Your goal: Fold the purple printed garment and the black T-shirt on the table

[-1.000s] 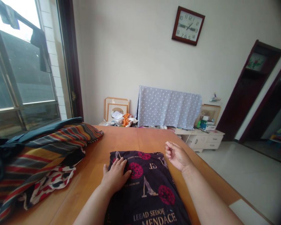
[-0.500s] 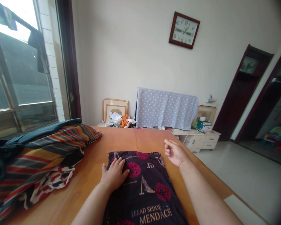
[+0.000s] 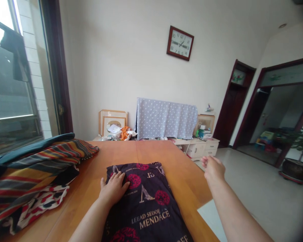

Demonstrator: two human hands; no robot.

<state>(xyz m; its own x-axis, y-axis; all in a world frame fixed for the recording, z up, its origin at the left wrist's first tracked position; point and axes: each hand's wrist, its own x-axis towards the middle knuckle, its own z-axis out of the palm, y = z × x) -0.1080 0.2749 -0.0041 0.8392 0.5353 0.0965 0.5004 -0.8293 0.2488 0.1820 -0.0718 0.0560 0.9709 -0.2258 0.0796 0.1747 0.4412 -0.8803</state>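
A folded dark navy cloth (image 3: 151,201) with red round flowers and pale printed letters, including "MENDACE", lies on the orange wooden table (image 3: 151,151). My left hand (image 3: 113,188) rests flat on its left part, with the fingers spread and gripping nothing. My right hand (image 3: 213,168) hangs in the air past the table's right edge, fingers curled in and touching nothing. The cloth's near end runs out of the picture.
A heap of striped fabric (image 3: 35,171) and a red-and-white patterned cloth (image 3: 40,205) lie at the table's left. Beyond the far edge stand picture frames (image 3: 113,121), a polka-dot cloth (image 3: 166,118) and a white drawer cabinet (image 3: 200,148). The tiled floor lies to the right.
My right hand has moved right, past the table's edge. My left hand stays on the cloth. The view has swung, showing more of the room on the right.
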